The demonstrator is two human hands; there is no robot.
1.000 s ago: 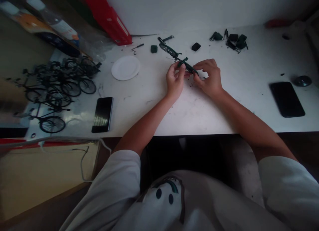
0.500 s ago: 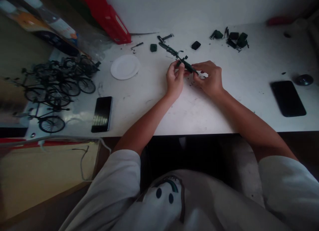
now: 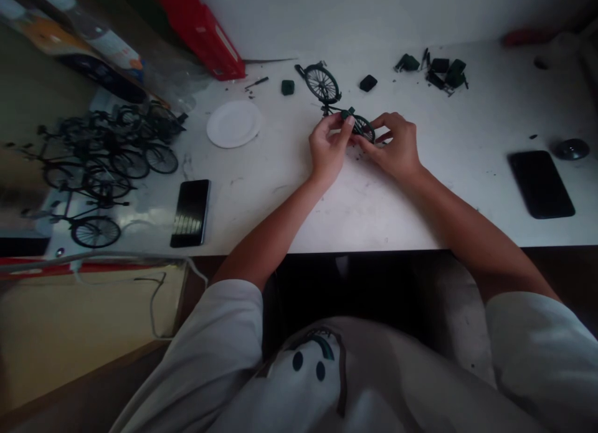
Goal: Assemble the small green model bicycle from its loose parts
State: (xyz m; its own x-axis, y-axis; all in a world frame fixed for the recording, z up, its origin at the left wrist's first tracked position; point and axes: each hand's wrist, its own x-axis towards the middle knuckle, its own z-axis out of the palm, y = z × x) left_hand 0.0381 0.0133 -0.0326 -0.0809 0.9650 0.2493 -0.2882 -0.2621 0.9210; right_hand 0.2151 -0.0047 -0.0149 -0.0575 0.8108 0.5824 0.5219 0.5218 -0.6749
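White table [image 3: 261,190], probably wall [image 3: 346,15] behind.

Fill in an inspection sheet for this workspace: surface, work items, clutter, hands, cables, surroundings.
Surface: white table, marked with specks and smudges.
Work items: green model bicycle at the hands; green block, black block beyond.
Clutter: white plate, phone and clustered bicycles leftward; black rectangular device rightward.
Hands: left hand holds the model bicycle near its middle; right hand at its nearer wheel, grip unclear.
Cables: grey cable along the table's left front edge.
Surroundings: red box and bottles, far left; pale wall behind.
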